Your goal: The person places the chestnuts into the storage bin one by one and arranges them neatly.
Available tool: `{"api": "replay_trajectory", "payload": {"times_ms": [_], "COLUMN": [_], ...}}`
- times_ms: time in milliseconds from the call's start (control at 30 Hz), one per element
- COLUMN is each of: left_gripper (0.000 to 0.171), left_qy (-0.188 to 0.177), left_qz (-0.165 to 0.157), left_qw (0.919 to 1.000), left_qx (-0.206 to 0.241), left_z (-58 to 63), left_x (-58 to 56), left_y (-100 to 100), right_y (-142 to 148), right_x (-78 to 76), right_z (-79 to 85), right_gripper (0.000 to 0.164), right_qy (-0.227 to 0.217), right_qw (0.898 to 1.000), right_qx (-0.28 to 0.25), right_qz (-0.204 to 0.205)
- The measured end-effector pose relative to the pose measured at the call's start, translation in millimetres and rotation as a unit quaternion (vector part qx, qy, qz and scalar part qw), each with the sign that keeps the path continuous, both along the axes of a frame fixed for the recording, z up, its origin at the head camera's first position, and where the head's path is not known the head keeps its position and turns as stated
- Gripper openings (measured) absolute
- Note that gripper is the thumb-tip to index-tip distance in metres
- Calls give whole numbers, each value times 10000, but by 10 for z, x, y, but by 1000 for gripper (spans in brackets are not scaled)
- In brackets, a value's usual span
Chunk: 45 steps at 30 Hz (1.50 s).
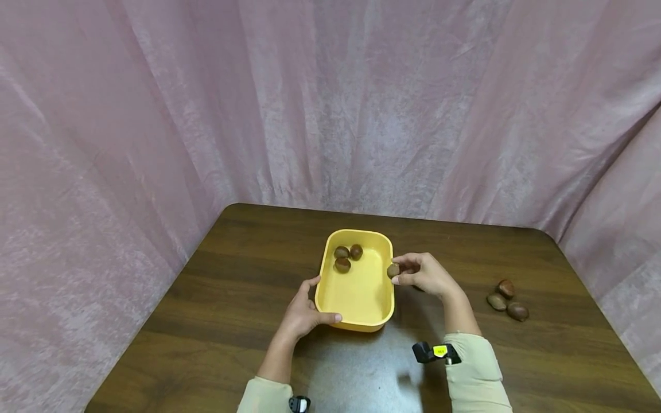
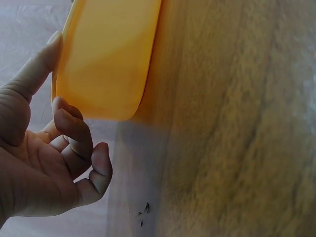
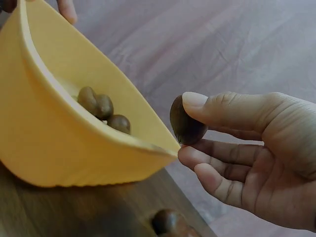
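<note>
A yellow plastic box [image 1: 361, 298] stands on the table, with 3 brown chestnuts [image 1: 343, 265] inside toward its far left corner. My left hand [image 1: 303, 312] grips the box at its near left corner, thumb on the front rim and a finger against the left side. Between thumb and fingertips, my right hand [image 1: 426, 275] pinches another chestnut [image 3: 185, 123] at the right rim of the box. In the left wrist view, several fingers of that hand curl beside the box's end wall [image 2: 101, 111].
Loose chestnuts [image 1: 507, 301] lie in a group on the wooden table [image 1: 232, 275] to the right. Another chestnut [image 3: 170, 222] shows below the right hand in the right wrist view. Pink curtains [image 1: 361, 115] hang behind and beside the table.
</note>
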<state>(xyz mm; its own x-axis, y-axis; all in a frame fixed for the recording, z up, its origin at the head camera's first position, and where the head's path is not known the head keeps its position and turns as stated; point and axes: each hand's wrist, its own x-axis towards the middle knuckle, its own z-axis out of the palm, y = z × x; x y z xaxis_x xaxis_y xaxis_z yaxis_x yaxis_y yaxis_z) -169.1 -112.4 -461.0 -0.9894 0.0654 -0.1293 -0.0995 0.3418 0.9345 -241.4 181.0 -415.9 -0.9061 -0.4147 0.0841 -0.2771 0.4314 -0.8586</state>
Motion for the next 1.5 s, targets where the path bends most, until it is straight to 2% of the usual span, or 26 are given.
{"api": "replay_trajectory", "payload": {"times_ms": [267,500,733,933,1200,1500], "left_gripper": [102,101,101,100,100,100], "left_qy": [6,12,-5,39,30,12], "left_qz": [13,-9,-66,12,20,20], "left_qw": [10000,10000,9999,9999,9999,9997], "left_qx": [-37,-20,101,143,110,231], "left_z": [21,11,-25,-28,-25,-26], "left_x": [-2,-1,-17,-18,-15,-12], "left_y": [20,16,27,27,21,13], "right_y": [-210,-407,-583,-720,-903,-1014], "right_x": [-204,-353,-496,-610,-678,-718], "right_z": [55,11,-61,-166,-216,-339], "right_gripper": [43,47,47,40,37,36], "right_qy": [-392,-851,-1106,-1140,-1045,-834], "right_qw": [9989,9961,9939,9934,9915,9844], "right_qx": [172,6,35,-53,717,1182], "right_qz": [183,232,34,-91,-297,-997]}}
